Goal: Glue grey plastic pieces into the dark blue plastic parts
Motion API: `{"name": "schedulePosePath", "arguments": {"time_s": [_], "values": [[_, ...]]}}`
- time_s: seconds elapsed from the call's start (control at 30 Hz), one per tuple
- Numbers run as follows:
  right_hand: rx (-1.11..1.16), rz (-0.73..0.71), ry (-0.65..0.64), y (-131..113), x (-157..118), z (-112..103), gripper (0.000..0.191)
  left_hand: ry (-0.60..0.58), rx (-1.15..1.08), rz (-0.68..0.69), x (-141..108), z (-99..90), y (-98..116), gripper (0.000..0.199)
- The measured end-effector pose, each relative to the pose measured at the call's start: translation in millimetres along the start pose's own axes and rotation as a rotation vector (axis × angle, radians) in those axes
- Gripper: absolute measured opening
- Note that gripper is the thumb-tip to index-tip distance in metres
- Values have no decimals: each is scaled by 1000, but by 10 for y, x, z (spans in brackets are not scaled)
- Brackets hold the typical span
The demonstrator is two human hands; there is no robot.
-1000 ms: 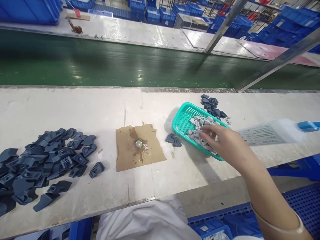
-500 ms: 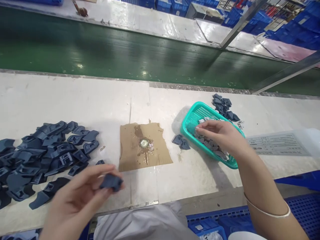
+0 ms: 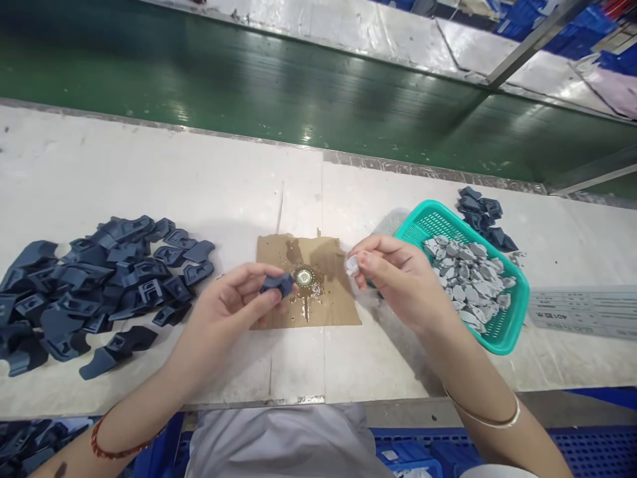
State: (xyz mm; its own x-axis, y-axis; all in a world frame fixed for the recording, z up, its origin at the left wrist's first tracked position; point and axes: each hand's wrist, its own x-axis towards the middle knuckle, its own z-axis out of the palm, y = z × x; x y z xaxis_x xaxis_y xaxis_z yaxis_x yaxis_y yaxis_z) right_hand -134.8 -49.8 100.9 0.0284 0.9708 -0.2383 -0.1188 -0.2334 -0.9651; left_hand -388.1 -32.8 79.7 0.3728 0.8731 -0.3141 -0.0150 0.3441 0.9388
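Note:
Between the thumb and fingers of my left hand (image 3: 236, 302) is a dark blue-grey plastic part (image 3: 277, 284), held over the left side of a brown cardboard piece (image 3: 331, 312). My right hand (image 3: 398, 275) pinches a small whitish-grey piece (image 3: 352, 265) at the cardboard's right edge. A round metal cap (image 3: 303, 277) lies on the cardboard between the hands, with wet, shiny spots around it. To the right, a green plastic basket (image 3: 517, 312) holds many small grey pieces (image 3: 468, 279) like the pinched one.
A heap of dark blue-grey parts (image 3: 114, 279) covers the table's left side. A smaller group of dark parts (image 3: 482, 216) lies behind the basket. A printed plastic sheet (image 3: 587, 311) is at the right. Across the back runs a green conveyor belt (image 3: 223, 86) with a metal post (image 3: 537, 43) beyond.
My right hand has left the basket and moved left, now with a small grey piece. The left hand has carried the dark part up and right to the cardboard. The view has shifted.

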Motion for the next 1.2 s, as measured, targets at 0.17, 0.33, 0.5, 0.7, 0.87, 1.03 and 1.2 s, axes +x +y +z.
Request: {"name": "schedulePosePath", "arguments": {"time_s": [0.17,0.33,0.5,0.7,0.87,1.03,1.2], "values": [[9,7,-54,150,62,155,22,111,-24,67,153,80,16,23],[-3,10,-33,263,70,148,20,140,-90,122,227,157,29,16],[78,40,-69,391,103,79,18,126,-78,144,226,175,46,15],[70,11,-93,421,98,77,11,98,-9,235,201,132,10,13],[66,-57,-111,433,101,78,13,76,-53,245,191,112,-11,14],[-57,-154,-60,437,78,77,18,61,-167,261,117,140,-78,10],[-222,-278,5,439,41,114,28,1,-193,288,43,169,-122,13]]}}
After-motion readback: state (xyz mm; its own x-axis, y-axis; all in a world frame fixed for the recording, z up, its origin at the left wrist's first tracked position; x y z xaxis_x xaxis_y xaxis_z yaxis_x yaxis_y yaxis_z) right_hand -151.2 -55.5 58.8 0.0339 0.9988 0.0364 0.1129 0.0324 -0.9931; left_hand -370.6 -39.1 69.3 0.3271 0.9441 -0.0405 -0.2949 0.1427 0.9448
